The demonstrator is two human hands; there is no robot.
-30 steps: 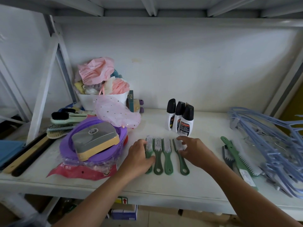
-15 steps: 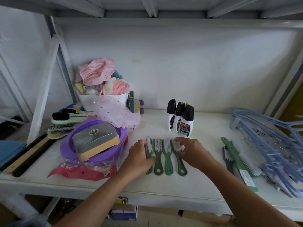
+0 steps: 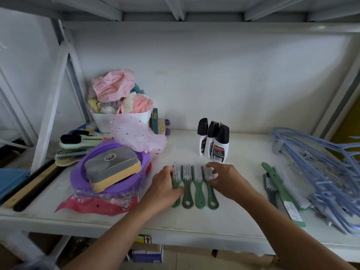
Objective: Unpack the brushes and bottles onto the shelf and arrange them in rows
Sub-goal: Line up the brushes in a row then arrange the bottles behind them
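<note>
Several small green brushes (image 3: pixel 198 184) with white bristles lie side by side on the white shelf (image 3: pixel 224 221), handles toward me. My left hand (image 3: pixel 165 185) rests on the leftmost brush, fingers laid over its handle. My right hand (image 3: pixel 227 177) pinches the bristle head of the rightmost brush (image 3: pixel 210 184). Three white bottles (image 3: pixel 212 142) with black caps stand in a tight group just behind the brushes. Longer green brushes (image 3: pixel 280 190) lie to the right, near the front edge.
A purple basin (image 3: pixel 81 172) holding a grey and tan box sits left of the brushes on red packaging. Behind it stands a white tub (image 3: pixel 120 119) of pink sponges. Blue hangers (image 3: pixel 321 162) are piled at the right. Other brushes (image 3: pixel 72 142) lie at far left.
My right hand has pushed the rightmost brush leftward, from a slant to nearly parallel with the others. My left hand has stayed on the leftmost brush.
</note>
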